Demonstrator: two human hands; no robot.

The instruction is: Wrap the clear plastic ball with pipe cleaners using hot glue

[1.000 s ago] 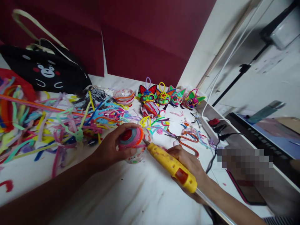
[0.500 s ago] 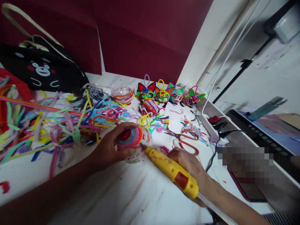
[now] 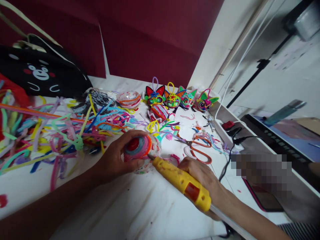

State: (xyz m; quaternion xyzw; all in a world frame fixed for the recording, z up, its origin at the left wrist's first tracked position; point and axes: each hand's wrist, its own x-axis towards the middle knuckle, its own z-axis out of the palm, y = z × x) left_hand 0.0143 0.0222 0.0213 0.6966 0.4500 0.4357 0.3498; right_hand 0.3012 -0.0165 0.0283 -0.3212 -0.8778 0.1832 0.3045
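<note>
My left hand (image 3: 120, 156) is closed around a clear plastic ball (image 3: 155, 145) whose near side is wrapped in rings of red, blue, pink and orange pipe cleaner. My right hand (image 3: 200, 176) grips a yellow hot glue gun (image 3: 183, 181), a glue stick trailing from its back end. The nozzle tip touches or nearly touches the ball beside the orange ring. Just right of the gun lie orange-handled scissors (image 3: 195, 146), blades toward the ball. Behind my hands sits a ball wrapped in striped pipe cleaners (image 3: 158, 113).
Loose pipe cleaners (image 3: 60, 133) cover the left side. Several finished cat-faced ornaments (image 3: 173, 98) stand at the back, near a half-wrapped clear ball (image 3: 128, 100). A black bag (image 3: 42, 73) is at far left. To the right are a power strip (image 3: 222, 131), cables and a phone (image 3: 265, 196).
The view has shifted slightly, so the background sits a little farther left. Both hands keep their holds, and the glue gun tip stays at the orange ring.
</note>
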